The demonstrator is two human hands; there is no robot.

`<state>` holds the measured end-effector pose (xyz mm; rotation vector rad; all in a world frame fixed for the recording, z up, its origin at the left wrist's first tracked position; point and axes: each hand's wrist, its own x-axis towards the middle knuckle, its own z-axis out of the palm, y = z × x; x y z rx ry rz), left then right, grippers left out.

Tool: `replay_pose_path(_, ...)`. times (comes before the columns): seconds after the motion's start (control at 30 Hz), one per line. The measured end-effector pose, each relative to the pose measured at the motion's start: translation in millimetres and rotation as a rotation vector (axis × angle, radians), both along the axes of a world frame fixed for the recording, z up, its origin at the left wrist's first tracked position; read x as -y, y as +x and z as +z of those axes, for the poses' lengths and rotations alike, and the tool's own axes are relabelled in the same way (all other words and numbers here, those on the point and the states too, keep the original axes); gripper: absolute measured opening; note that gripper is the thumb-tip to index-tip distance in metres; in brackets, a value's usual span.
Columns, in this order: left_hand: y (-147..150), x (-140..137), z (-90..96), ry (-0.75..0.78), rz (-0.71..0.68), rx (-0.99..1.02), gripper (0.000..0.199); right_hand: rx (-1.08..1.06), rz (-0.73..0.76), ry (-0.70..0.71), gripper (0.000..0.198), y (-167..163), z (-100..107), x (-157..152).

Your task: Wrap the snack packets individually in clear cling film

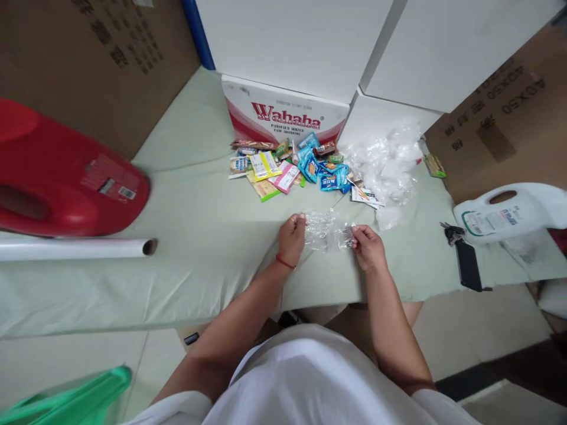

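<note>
A crinkled clear plastic bag [326, 231] is stretched between my two hands, just above the green tablecloth. My left hand [292, 239], with a red string at the wrist, pinches its left edge. Fingers and thumb of my right hand [368, 247] grip the opposite edge. Beyond the bag lies a pile of small packaged snacks: a yellow packet [264, 166], a pink packet [287, 176] and several blue packets [312, 168]. Right of them is a heap of clear plastic bags [383, 162]. Whether anything is inside the held bag I cannot tell.
A Wahaha carton [287, 112] and white boxes [292, 41] stand behind the pile. At left are a red jug [66, 177] and a white roll [75, 248]. To the right are a white jug [514, 212], keys [452, 234] and a black phone-like object [468, 265].
</note>
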<state>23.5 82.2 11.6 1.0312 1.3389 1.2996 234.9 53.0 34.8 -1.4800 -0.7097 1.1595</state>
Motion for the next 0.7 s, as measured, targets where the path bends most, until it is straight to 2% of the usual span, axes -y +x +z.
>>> replay_pose_path(0.1,-4.9,-3.9,4.9,-0.035,0.020,0.089,0.046,-0.047,-0.022,-0.005,0.046,25.4,0.2,11.6)
replay_pose_path(0.2,-7.4,-7.5,6.5,-0.076,0.040,0.201,0.048,0.088,-0.052,-0.041,0.045,53.1,-0.9,21.7)
replay_pose_path(0.27,-7.6,-8.5,6.3,-0.098,0.048,0.246,0.049,0.349,-0.145,-0.041,0.043,74.9,-1.1,23.0)
replay_pose_path(0.33,-7.0,-7.9,6.1,-0.102,0.037,0.230,0.047,0.720,-0.279,-0.016,0.043,99.0,-0.6,18.4)
replay_pose_path(0.4,-6.1,-5.8,5.8,-0.085,0.012,0.160,0.045,1.046,-0.320,-0.067,0.055,121.8,-0.6,8.9)
replay_pose_path(0.47,-5.0,-3.4,4.9,-0.055,-0.013,0.066,0.043,1.197,-0.224,-0.192,0.069,139.0,-2.2,-2.7)
replay_pose_path(0.5,-4.5,-2.3,4.1,-0.041,-0.021,0.025,0.042,1.216,-0.158,-0.244,0.070,144.7,-3.6,-8.6)
replay_pose_path(0.57,-3.3,-0.8,2.2,-0.023,-0.030,-0.030,0.039,1.224,-0.043,-0.274,0.052,151.4,-6.2,-20.2)
replay_pose_path(0.63,-2.1,0.0,0.7,-0.016,-0.038,-0.060,0.036,1.236,0.019,-0.235,0.031,154.3,-6.6,-33.7)
replay_pose_path(0.7,-1.2,0.4,0.5,-0.015,-0.053,-0.092,0.036,1.250,0.035,-0.191,0.029,156.6,-2.8,-53.0)
